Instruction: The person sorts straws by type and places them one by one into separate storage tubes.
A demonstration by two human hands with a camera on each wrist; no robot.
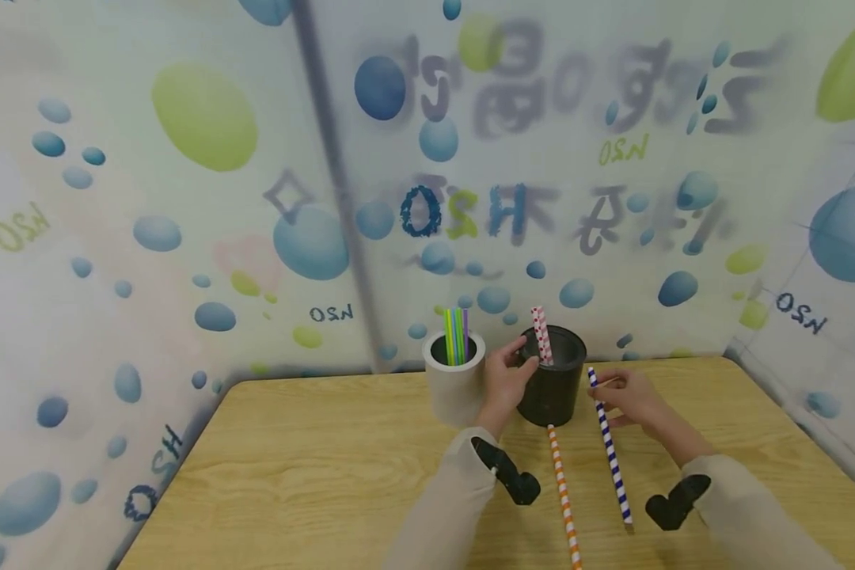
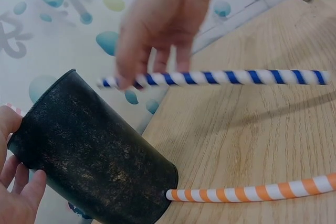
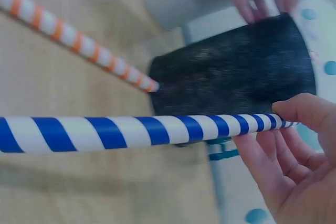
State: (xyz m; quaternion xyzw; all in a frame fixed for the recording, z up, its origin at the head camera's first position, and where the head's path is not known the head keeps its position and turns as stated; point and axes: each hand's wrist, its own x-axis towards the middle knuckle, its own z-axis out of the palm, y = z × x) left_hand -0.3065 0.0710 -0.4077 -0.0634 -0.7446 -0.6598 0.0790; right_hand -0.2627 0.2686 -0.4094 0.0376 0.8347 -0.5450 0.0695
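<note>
My left hand (image 1: pixel 506 384) holds the left side of a black cylindrical pot (image 1: pixel 552 396) near its rim. Red-and-white patterned straws (image 1: pixel 542 336) stand inside that pot. To its right, my right hand (image 1: pixel 630 400) pinches a blue-and-white striped paper straw (image 1: pixel 613 455) by its upper end, between thumb and fingers. In the right wrist view the blue straw (image 3: pixel 126 132) stretches away from the fingertips, across the front of the pot (image 3: pixel 236 72). An orange-and-white striped straw (image 1: pixel 563 491) lies on the table, its far end by the pot's base.
A white pot (image 1: pixel 452 400) with green, yellow, blue and purple straws (image 1: pixel 456 336) stands left of the black pot, close to my left hand. Beneath everything is a wooden table (image 1: pixel 313 467). Behind it rises a printed wall sheet (image 1: pixel 328 317) with bubbles and mirrored lettering.
</note>
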